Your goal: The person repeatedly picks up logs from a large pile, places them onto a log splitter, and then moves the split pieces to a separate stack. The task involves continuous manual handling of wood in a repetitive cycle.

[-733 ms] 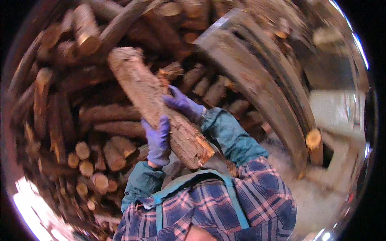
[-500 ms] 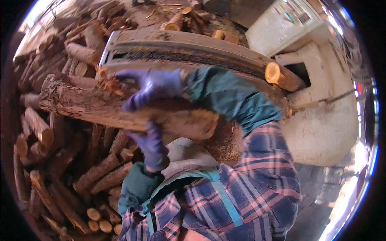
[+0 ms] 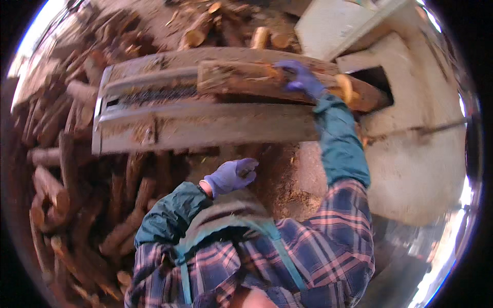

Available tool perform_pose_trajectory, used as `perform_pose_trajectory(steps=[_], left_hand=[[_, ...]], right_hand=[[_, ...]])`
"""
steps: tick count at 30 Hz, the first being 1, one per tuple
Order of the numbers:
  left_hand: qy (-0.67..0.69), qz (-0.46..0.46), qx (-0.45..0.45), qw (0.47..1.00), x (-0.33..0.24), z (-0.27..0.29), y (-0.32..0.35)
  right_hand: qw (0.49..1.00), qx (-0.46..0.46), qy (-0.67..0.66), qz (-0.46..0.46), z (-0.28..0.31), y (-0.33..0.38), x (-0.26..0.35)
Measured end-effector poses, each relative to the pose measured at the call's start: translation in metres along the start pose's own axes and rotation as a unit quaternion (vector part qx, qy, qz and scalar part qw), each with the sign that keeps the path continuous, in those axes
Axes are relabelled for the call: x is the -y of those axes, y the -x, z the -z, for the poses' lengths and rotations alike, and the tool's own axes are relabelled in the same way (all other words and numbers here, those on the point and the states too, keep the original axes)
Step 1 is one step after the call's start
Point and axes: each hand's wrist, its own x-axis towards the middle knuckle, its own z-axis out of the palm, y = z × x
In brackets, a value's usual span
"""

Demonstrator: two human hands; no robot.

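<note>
A bark-covered log (image 3: 236, 79) lies lengthwise in the long metal trough (image 3: 215, 126). My right hand (image 3: 302, 81), in a purple glove, is over the log's right part, thumb and fingers spread; whether it presses on the bark is unclear. Just right of that hand, another log (image 3: 367, 96) with a pale cut end sits partly inside the dark opening (image 3: 377, 82) of the machine. My left hand (image 3: 231, 176), gloved too, is close to my body below the trough. Its fingers are half curled and apart, with nothing visible held.
Piled logs (image 3: 51, 190) fill the left side and reach under the trough. More cut logs (image 3: 197, 31) lie beyond it. The pale machine housing (image 3: 411, 169) stands at the right, with a lighter box (image 3: 339, 25) above. Sawdust (image 3: 298, 200) covers ground near my body.
The log has gone from both hands, in front of the trough, into the trough. My right hand moved rightward along it; my left hand let go and drew back toward my body.
</note>
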Motion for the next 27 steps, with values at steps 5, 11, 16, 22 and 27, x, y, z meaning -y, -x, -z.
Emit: perform_pose_trajectory(steps=[5, 11, 16, 22, 27], left_hand=[[0.036, 0.169, 0.023, 0.985, 0.04, 0.005, 0.107], [0.07, 0.38, -0.266, 0.883, 0.106, 0.061, 0.266], [0.067, 0.306, -0.59, 0.744, 0.167, 0.148, 0.432], [0.124, 0.063, -0.88, 0.454, 0.302, 0.349, 0.674], [0.319, 0.037, -0.836, 0.445, 0.238, 0.445, 0.781]], right_hand=[[0.973, -0.166, 0.123, -0.104, -0.021, 0.082, 0.001], [0.934, -0.138, -0.317, 0.091, -0.182, -0.112, 0.18], [0.801, 0.206, -0.562, 0.019, -0.45, -0.171, 0.363], [0.756, 0.458, -0.426, -0.193, -0.699, -0.28, 0.474], [0.771, 0.468, -0.388, -0.19, -0.872, -0.401, 0.579]])
